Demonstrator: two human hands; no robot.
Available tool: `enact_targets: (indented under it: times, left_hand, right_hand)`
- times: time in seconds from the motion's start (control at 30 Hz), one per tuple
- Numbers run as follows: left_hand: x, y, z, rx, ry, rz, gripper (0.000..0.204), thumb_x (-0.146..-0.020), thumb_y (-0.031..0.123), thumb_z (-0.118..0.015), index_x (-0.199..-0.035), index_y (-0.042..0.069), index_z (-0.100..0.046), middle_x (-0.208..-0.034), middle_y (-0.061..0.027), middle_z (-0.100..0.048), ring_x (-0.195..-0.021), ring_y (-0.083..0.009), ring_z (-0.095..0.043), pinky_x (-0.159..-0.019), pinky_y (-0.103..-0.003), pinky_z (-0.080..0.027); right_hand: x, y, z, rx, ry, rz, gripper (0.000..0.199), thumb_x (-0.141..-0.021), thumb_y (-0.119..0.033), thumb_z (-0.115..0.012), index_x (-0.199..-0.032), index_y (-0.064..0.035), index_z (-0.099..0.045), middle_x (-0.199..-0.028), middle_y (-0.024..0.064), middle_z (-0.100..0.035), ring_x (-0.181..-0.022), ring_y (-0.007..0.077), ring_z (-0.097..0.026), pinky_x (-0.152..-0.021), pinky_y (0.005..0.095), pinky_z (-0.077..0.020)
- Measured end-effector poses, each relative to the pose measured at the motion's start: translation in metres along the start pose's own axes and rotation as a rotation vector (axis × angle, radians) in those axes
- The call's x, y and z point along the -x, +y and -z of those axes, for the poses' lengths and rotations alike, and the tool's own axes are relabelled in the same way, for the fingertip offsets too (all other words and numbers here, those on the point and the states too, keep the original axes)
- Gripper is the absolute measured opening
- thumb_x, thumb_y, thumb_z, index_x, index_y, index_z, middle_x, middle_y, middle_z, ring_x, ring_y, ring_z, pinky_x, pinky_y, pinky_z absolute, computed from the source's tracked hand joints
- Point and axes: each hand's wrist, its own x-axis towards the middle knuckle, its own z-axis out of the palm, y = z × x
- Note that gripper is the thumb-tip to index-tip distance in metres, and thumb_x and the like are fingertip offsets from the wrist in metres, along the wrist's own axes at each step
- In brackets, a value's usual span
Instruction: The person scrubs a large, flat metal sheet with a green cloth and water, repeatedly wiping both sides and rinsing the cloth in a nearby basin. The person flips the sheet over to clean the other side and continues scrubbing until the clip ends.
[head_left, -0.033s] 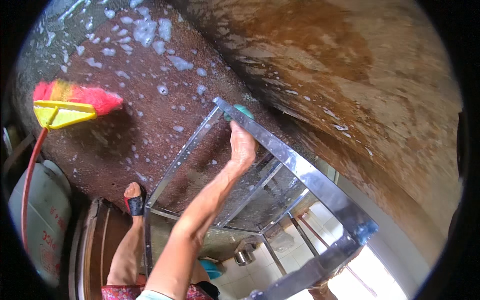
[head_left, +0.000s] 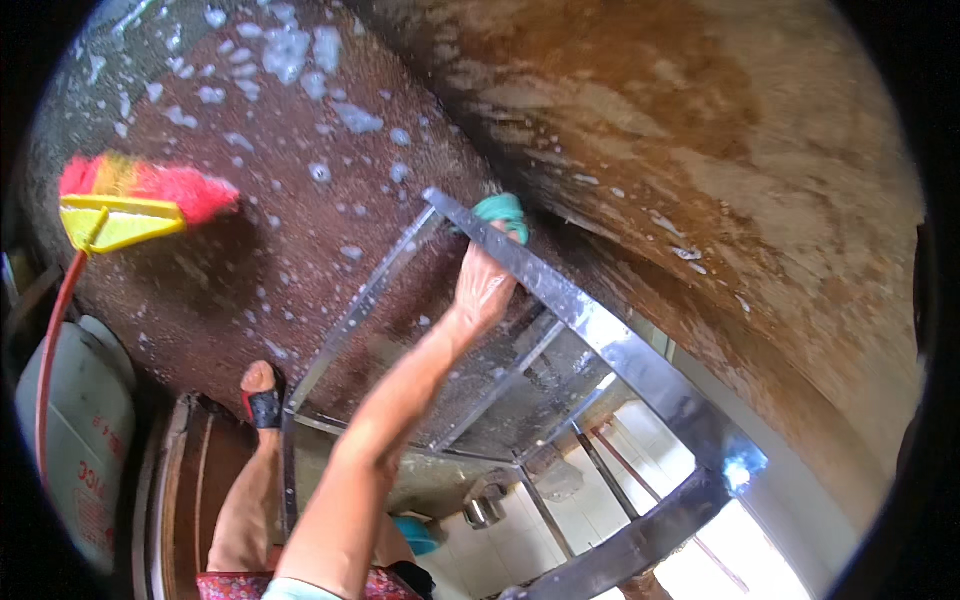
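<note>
You are scrubbing the top rail of the steel frame (head_left: pixel 590 330) beside the stained wall (head_left: pixel 720 180): your right hand (head_left: pixel 485 285) is pressing a teal scouring pad (head_left: pixel 500 210) against it, fingers closed on the pad. Left hand is not showing. Next, judge a stroke along the rail.

Pale rounded container (head_left: pixel 75 420) at far left edge, red printed label on its side

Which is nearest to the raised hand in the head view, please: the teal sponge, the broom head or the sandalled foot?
From the hand:
1. Teal sponge, at its fingertips on the metal frame.
2. Sandalled foot, lower left.
3. Broom head, far left on the wet floor.
</note>
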Motion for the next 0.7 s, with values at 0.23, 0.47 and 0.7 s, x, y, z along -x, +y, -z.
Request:
enact_targets:
  times: [0.23,0.47,0.7]
  left_hand:
    - [0.000,-0.038,-0.024,-0.475,-0.019,-0.275,0.047,-0.080,0.018,-0.049,-0.119,-0.009,-0.053,-0.131,-0.0272,-0.043,-0.120,-0.0388,-0.042,-0.102,-0.046,-0.035]
    - [0.016,0.019,-0.054,0.032,-0.169,-0.350,0.038,-0.079,0.015,-0.051,-0.110,-0.007,-0.054,-0.121,-0.0262,-0.047,-0.114,-0.0386,-0.045,-0.099,-0.052,-0.033]
    - [0.046,0.051,-0.122,-0.111,-0.066,-0.541,0.042,-0.077,0.010,-0.059,-0.116,-0.002,-0.053,-0.114,-0.0143,-0.052,-0.107,-0.0275,-0.050,-0.090,-0.035,-0.044]
  right_hand:
    - [0.000,0.003,0.006,0.029,-0.037,0.006,0.102,-0.081,-0.076,-0.034,-0.144,0.0020,-0.017,-0.148,0.0277,-0.018,-0.138,0.0396,-0.017,-0.111,0.0537,-0.0081]
    - [-0.004,0.011,0.010,0.072,-0.044,-0.017,0.102,-0.080,-0.077,-0.034,-0.144,0.0015,-0.017,-0.148,0.0271,-0.017,-0.138,0.0391,-0.017,-0.111,0.0534,-0.0085]
    - [-0.006,0.022,-0.003,0.064,-0.060,-0.008,0.103,-0.080,-0.077,-0.035,-0.144,0.0010,-0.017,-0.148,0.0266,-0.016,-0.138,0.0387,-0.017,-0.112,0.0530,-0.0088]
